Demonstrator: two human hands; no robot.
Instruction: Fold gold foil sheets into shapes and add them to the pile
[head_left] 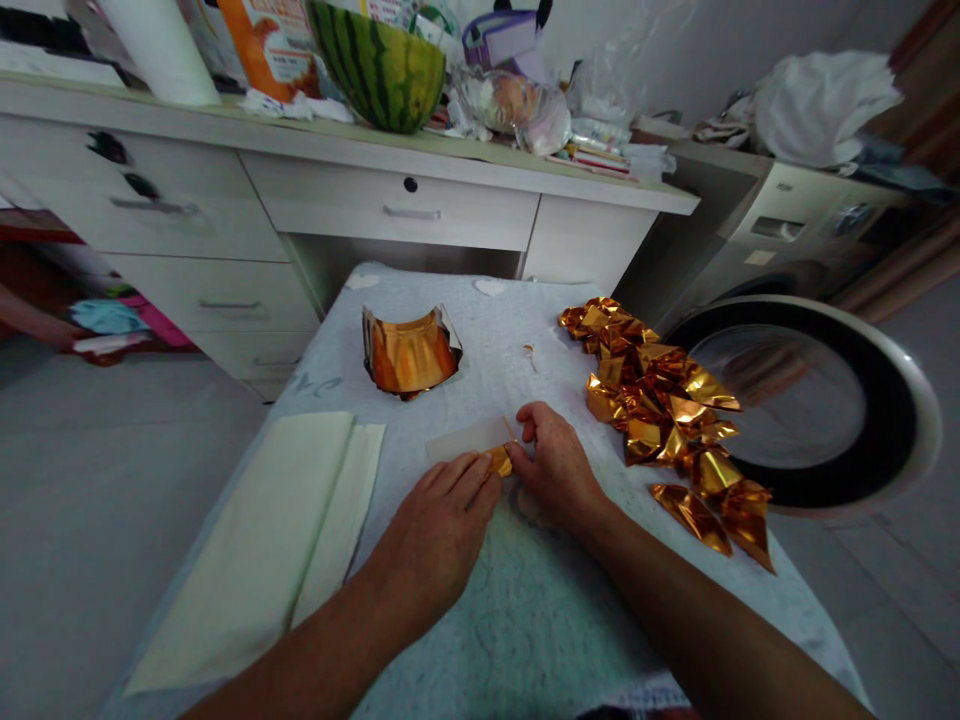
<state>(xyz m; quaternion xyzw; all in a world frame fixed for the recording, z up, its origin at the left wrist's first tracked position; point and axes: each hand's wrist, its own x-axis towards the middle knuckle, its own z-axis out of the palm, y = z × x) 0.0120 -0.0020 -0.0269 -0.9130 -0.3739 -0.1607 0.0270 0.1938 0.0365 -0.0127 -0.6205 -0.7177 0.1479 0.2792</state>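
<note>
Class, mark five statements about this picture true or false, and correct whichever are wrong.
1. The left hand and right hand are both at a small gold piece. True.
2. The heap of shiny gold pieces lies left of both hands. False: it lies to their right.
3. A cut watermelon rests on the counter. True.
4. The round washing machine door is shut. False: it stands open.
5. The pale sheets lie beyond the counter. False: they lie on the cloth-covered table, at its left.
</note>
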